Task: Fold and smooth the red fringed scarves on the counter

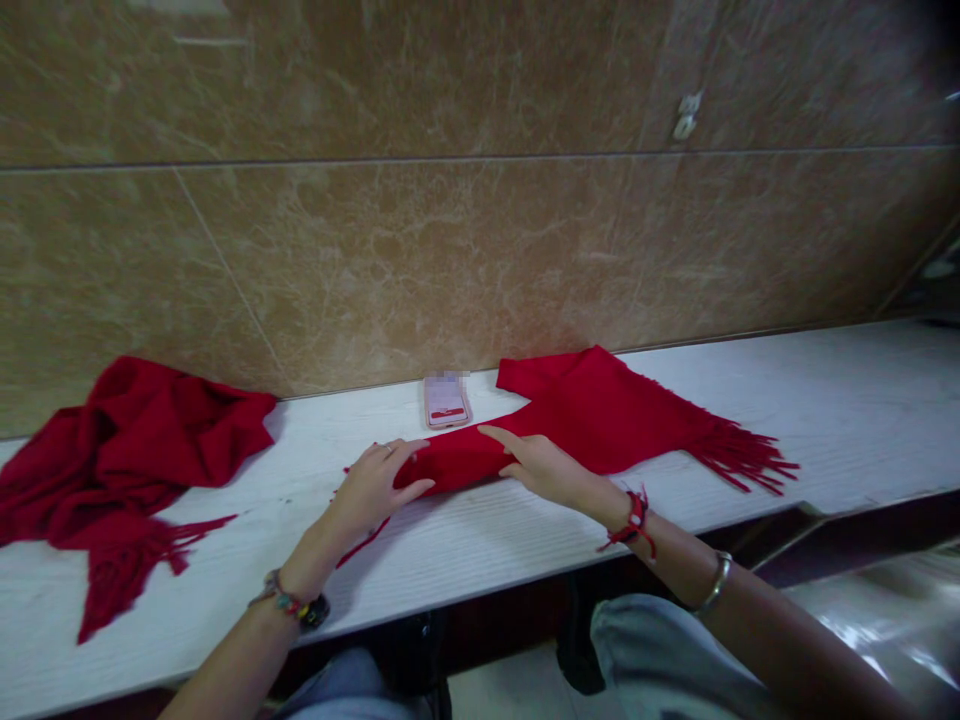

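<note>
A red fringed scarf [622, 415] lies on the white ledge, partly folded into a narrow strip at its left part. My left hand [379, 485] rests over the left end of that strip, thumb and fingers spread apart across its width. On the same strip, a short way to the right, my right hand [547, 467] lies with forefinger and thumb stretched out and apart. Its other fingers are mostly hidden. Fringe strands stick out below my left hand. At the right end, the scarf fans out wide and its tassels lie loose on the ledge.
A second red scarf [172, 430] lies crumpled at the left. A phone [447, 399] with its screen lit sits behind the strip, near the brown marble wall [450, 260]. The white ledge [480, 545] is narrow, its front edge just above my knees.
</note>
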### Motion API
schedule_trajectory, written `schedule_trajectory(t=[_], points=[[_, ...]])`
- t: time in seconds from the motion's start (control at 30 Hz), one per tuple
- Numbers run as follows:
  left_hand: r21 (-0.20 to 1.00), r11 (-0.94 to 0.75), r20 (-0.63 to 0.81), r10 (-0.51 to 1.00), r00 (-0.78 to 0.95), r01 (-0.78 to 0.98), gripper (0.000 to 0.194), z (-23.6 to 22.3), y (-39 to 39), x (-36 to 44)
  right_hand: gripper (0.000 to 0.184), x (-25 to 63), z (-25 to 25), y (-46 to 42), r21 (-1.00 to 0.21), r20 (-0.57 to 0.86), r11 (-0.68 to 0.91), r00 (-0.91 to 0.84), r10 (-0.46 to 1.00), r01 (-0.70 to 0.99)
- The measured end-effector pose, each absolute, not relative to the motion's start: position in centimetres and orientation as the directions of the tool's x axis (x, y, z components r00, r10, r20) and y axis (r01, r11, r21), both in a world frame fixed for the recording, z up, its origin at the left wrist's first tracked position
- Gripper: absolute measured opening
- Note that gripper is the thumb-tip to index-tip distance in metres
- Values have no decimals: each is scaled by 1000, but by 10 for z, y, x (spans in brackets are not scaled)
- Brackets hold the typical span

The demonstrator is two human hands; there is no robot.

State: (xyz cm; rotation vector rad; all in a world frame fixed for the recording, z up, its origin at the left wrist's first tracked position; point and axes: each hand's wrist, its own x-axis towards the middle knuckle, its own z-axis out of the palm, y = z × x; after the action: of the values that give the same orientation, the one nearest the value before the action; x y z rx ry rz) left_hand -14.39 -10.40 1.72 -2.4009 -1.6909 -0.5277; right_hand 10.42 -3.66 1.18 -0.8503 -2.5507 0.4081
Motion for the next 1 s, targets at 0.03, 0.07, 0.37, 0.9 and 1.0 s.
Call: schedule_trajectory(t=[0.03, 0.07, 0.37, 0.9, 1.0], points=[[54, -350, 360, 880, 308, 935, 40, 17, -104, -140, 59, 104, 12, -37, -366, 293, 778, -731, 617, 510], [44, -353, 356, 880, 315, 935, 38, 16, -105, -138, 57, 104, 13, -37, -331, 289, 783, -734, 615, 526], [1, -493, 241, 845, 478, 870, 44, 20, -105, -149, 14, 107, 17, -33, -275, 319, 802, -736, 596, 530], [-53, -470, 189, 861, 471, 881, 24, 47, -131, -123, 9, 104, 21, -30, -423, 531, 822, -630, 566, 382], [-119, -380, 292, 870, 398, 917, 39, 30, -124, -102, 11, 103, 22, -31, -436, 536, 815, -617, 576, 381]])
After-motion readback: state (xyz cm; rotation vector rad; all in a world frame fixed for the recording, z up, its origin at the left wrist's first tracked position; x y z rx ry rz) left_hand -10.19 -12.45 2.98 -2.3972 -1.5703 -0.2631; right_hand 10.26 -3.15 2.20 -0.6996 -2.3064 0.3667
